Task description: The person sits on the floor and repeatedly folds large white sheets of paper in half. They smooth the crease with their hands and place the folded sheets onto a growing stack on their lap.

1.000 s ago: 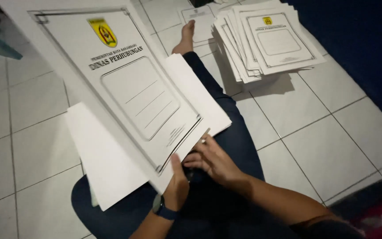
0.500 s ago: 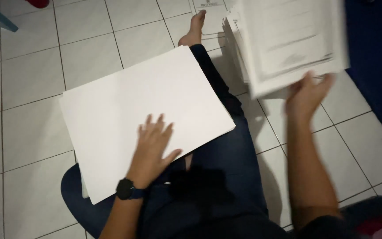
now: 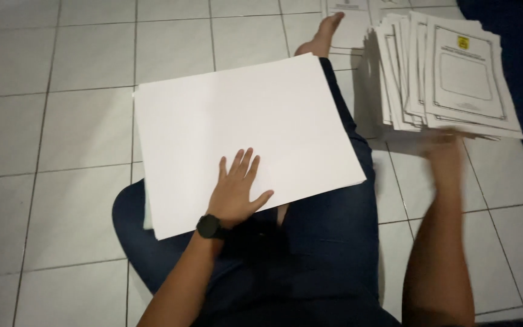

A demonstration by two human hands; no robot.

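Two hands busy: left hand (image 3: 237, 191) spread flat on the blank sheets (image 3: 243, 133) over the lap (press evenly), right hand (image 3: 446, 148) blurred beneath the printed stack (image 3: 449, 79), grip unclear.

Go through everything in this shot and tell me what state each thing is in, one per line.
Blank white sheets: lying flat across the lap, plain side up.
Left hand: open, palm down, fingers spread on the sheets.
Right hand: blurred, at the near edge of the printed stack; grip unclear.
Printed stack: on the floor, fanned unevenly, printed side up.
Wristwatch: worn on the left wrist.
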